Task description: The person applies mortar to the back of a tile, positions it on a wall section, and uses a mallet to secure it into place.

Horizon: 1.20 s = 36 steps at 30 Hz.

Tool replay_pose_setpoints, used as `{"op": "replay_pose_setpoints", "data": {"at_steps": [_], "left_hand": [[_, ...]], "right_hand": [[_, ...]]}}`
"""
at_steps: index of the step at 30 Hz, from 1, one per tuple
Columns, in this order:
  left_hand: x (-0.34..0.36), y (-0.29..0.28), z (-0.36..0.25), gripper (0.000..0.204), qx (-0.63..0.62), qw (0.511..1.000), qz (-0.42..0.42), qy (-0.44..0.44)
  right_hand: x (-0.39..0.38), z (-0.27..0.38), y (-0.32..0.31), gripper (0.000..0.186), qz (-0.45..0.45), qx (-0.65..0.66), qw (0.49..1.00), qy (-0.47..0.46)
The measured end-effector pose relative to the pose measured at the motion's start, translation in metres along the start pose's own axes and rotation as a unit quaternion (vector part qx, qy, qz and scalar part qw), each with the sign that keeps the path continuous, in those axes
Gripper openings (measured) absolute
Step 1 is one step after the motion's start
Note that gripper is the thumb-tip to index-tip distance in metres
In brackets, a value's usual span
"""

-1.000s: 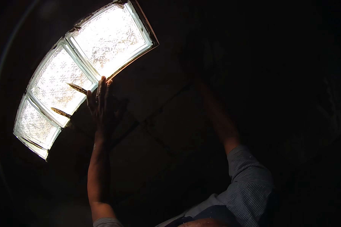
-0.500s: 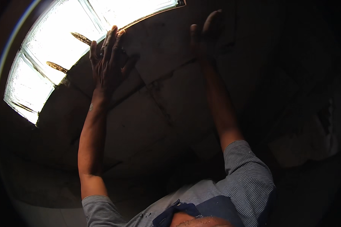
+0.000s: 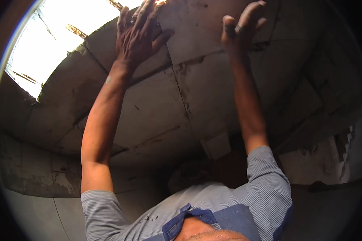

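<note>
Both my arms are raised toward a grey slabbed surface (image 3: 149,108) with dark joints and cracks. My left hand (image 3: 138,38) is open, its fingers stretched out by the edge of a bright glass-paned opening (image 3: 48,36) at the upper left. Whether the fingertips touch that edge I cannot tell, as they run up to the top of the view. To the right of it, my right hand (image 3: 241,30) is raised with its fingers apart. Dark bands show around some of its fingers. I see nothing held in either hand.
Brown, rough-edged pieces (image 3: 75,31) stick out across the bright opening. A pale block (image 3: 216,145) shows low between my arms. Flaking patches mark the wall (image 3: 64,180) at lower left. At far right is a pale, broken-edged area (image 3: 321,160).
The picture has brightened, so the slabs and joints show more clearly. Both hands now sit higher and farther right in view. Less of the glass opening is visible.
</note>
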<state>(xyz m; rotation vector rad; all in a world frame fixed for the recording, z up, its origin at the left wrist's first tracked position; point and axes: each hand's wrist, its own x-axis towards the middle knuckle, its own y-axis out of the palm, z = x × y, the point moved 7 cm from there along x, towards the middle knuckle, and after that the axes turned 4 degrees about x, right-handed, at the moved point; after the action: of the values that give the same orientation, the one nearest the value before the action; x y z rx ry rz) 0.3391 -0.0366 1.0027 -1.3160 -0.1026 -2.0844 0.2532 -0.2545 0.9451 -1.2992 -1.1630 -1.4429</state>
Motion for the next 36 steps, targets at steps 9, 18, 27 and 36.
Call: {"op": "replay_pose_setpoints", "data": {"at_steps": [9, 18, 27, 36], "left_hand": [[-0.008, -0.003, 0.000, 0.076, -0.024, 0.999, -0.017, 0.014], [-0.016, -0.007, -0.001, 0.072, -0.023, 1.000, 0.002, 0.003], [-0.016, -0.007, 0.001, 0.072, -0.019, 1.000, 0.000, 0.001], [-0.011, -0.005, 0.001, 0.069, -0.030, 0.999, 0.014, -0.033]], "right_hand": [[0.023, 0.047, -0.017, 0.071, 0.055, -0.096, 0.994, -0.016], [0.025, 0.074, -0.017, 0.077, 0.095, 0.034, 0.995, 0.012], [0.016, 0.089, -0.028, 0.074, 0.051, 0.060, 0.995, 0.056], [0.022, 0.088, -0.011, 0.080, 0.099, -0.017, 0.995, 0.002]]}}
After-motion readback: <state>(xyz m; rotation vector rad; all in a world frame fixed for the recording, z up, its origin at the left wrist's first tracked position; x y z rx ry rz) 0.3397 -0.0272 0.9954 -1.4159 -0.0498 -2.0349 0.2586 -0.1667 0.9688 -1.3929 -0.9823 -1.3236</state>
